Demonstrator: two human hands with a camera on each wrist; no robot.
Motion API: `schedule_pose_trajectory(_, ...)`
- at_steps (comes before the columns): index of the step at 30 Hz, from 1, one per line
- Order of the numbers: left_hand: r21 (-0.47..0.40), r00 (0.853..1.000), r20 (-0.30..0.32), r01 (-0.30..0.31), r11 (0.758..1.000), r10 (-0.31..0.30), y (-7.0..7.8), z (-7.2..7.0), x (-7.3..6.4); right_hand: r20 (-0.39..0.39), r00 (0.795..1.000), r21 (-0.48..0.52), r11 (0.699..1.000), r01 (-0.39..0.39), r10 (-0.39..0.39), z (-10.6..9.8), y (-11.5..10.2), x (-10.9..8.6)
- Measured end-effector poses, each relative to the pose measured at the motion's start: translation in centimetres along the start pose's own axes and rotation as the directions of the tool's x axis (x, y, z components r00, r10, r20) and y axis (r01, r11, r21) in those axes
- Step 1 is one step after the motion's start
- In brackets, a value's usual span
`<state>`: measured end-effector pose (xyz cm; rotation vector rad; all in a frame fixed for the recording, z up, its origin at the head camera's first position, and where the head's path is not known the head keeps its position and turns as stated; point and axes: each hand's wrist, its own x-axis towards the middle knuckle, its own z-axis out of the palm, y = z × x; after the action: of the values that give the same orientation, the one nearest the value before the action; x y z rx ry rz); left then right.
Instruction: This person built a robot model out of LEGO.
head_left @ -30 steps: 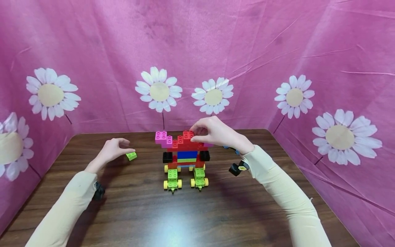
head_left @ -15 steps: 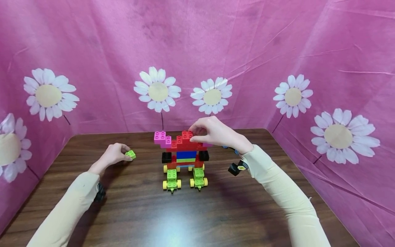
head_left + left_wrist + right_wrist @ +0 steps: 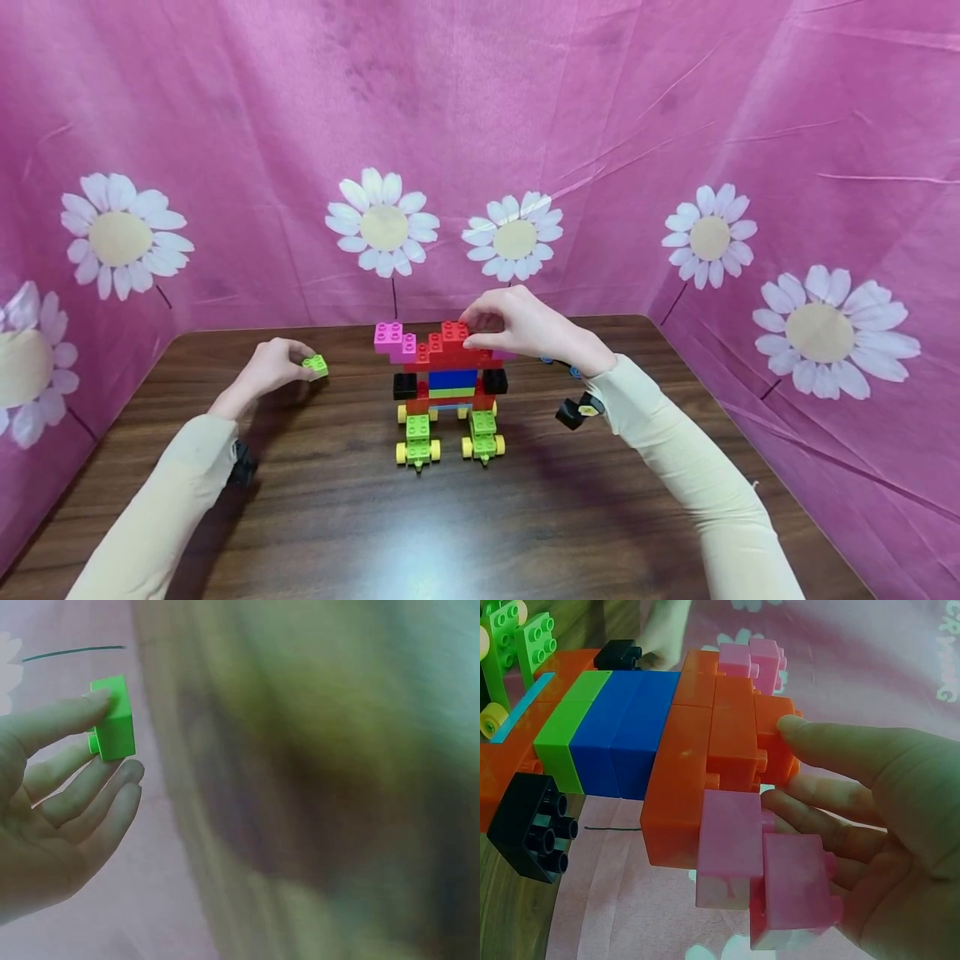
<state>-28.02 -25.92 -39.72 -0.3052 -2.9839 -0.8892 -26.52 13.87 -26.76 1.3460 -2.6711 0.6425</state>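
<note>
My left hand [image 3: 273, 367] pinches a small lime green toy brick [image 3: 116, 724] between thumb and fingers, at the left of the table. In the middle stands a figure of stacked toy bricks. My right hand [image 3: 528, 329] grips the red brick [image 3: 454, 333] at its top, thumb on the near side. Below come wider red bricks, then a blue layer [image 3: 453, 379] and a lime layer. A pink stepped arm [image 3: 388, 335] sticks out on the left; the other pink arm [image 3: 795, 881] is mostly hidden behind my right hand in the head view. Black bricks [image 3: 405, 386] flank the middle.
The figure stands on lime wheeled bases [image 3: 483, 435] with yellow wheels. Blue round pieces [image 3: 575, 372] show beside my right wrist. A black wrist camera [image 3: 573, 412] hangs under the right sleeve. A pink daisy-patterned cloth [image 3: 480, 125] hangs behind the brown wooden table [image 3: 322, 517].
My left hand has closed its fingers on the lime green brick and moved it slightly up and away from me. My right hand has stayed on the top red brick.
</note>
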Motion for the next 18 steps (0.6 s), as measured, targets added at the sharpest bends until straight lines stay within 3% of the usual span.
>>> schedule_pose_trajectory(8, -0.016, 0.998, -0.031, -0.062, 0.998, 0.062, 3.3, -2.4, 0.2, -0.008, 1.000, -0.003, 1.000, 0.008, -0.008, 0.1, 0.1, -0.1)
schedule_pose_trajectory(18, -0.050, 0.993, 0.011, -0.113, 0.992, 0.113, 9.8, -6.0, 0.2, -0.024, 1.000, -0.010, 1.000, 0.018, -0.018, 0.2, 0.3, -0.2)
